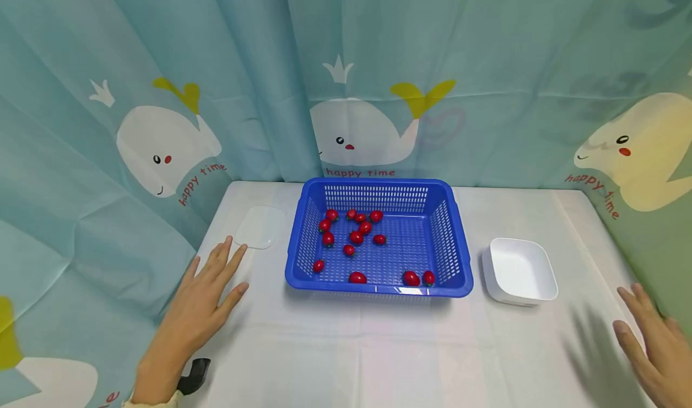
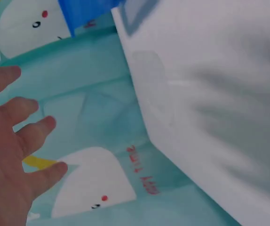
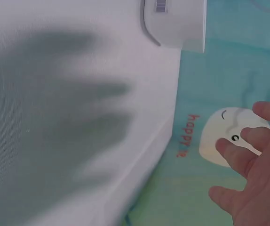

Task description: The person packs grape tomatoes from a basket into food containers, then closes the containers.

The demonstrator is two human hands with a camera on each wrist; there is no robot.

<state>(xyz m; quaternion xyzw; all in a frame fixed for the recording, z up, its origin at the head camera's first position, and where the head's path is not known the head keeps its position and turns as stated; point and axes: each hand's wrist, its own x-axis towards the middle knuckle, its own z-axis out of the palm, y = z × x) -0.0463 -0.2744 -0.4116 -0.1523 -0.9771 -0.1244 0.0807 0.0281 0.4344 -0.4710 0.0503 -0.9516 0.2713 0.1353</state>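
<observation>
Several small red cherry tomatoes (image 1: 365, 228) lie scattered in a blue perforated plastic basket (image 1: 378, 292) at the middle of the table, mostly toward its left side. My left hand (image 1: 202, 300) is held over the table's left edge, fingers spread and holding nothing. Just beyond its fingertips lies a flat translucent lid (image 1: 262, 227). To the right of the basket stands a white square container (image 1: 521, 270) with nothing visible inside. My right hand (image 1: 656, 342) hovers at the table's right edge, fingers apart and holding nothing; in the right wrist view the container (image 3: 175, 21) appears at the top.
A white cloth covers the table (image 1: 324, 354). Blue-green curtains (image 1: 259, 65) printed with whales hang behind and at both sides, close to the table edges. A black curved object (image 1: 194, 377) shows at my left wrist.
</observation>
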